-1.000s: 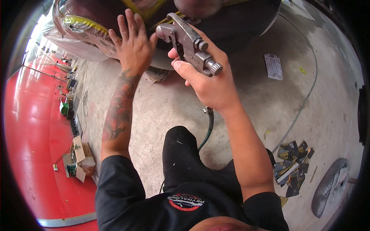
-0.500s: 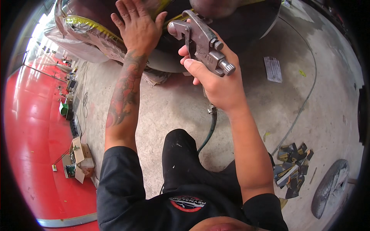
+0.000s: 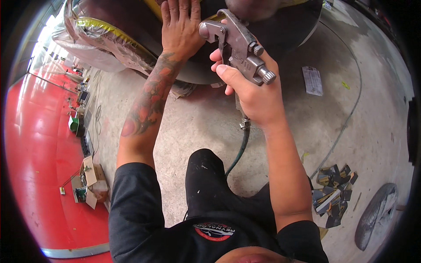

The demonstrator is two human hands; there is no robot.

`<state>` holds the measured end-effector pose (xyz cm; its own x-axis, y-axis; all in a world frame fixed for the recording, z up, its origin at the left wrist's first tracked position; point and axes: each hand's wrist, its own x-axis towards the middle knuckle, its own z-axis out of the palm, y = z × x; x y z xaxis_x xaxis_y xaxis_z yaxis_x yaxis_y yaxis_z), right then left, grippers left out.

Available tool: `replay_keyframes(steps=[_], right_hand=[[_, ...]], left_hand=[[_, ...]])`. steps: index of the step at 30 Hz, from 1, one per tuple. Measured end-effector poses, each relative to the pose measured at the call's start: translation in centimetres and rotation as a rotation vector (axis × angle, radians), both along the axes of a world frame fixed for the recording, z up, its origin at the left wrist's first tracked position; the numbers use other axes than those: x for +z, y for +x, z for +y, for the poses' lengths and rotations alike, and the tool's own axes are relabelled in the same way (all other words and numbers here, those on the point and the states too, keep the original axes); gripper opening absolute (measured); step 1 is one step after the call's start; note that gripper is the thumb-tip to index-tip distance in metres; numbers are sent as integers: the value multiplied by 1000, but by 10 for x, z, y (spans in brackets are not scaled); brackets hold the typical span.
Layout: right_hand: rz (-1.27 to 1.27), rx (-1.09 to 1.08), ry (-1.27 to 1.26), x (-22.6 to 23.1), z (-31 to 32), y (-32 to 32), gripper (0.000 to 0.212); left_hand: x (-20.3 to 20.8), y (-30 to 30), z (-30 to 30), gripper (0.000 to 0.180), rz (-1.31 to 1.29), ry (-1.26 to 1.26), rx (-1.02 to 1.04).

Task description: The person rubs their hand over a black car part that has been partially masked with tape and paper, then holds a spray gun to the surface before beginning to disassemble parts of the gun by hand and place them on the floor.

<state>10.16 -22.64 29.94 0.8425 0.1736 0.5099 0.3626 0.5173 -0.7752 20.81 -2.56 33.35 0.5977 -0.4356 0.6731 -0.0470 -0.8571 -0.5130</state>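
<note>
Right hand wrapped firmly round the grip of a metal spray gun, and we have the thumb showing on the near side, fingertips curling round beyond it! Our gun is up near the top of the view, in front of a dark, curved panel, its two knurled knobs turned toward us. Below the fist, a dark green hose runs from the gun's metal fitting down behind our knee.

Over to our left hand: holding nothing that we can see, back of the hand up, fingers stretched out to the upper edge, tips out of sight. It lies over the panel, though whether the palm touches it we cannot tell. The two hands are apart, with the gun's rounded front end just beside the left one.

Out to the left, yellow tape edges clear plastic sheeting, and lower down an open cardboard box sits by a glossy red surface. Across to the right, a grey flat sheet lies on the concrete floor, with a loose heap of dark scraps nearer us and an oval, dark-rimmed object just beyond it.
</note>
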Motion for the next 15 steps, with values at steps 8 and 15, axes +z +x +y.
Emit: replay_keyframes(steps=[8, 15], right_hand=[[39, -13, -18, 1, -2, -3, 57], [21, -40, -17, 1, -8, 0, 56]], left_hand=[[12, -4, 9, 71, 155, 147, -181], [44, -11, 17, 78, 130, 399, -111]])
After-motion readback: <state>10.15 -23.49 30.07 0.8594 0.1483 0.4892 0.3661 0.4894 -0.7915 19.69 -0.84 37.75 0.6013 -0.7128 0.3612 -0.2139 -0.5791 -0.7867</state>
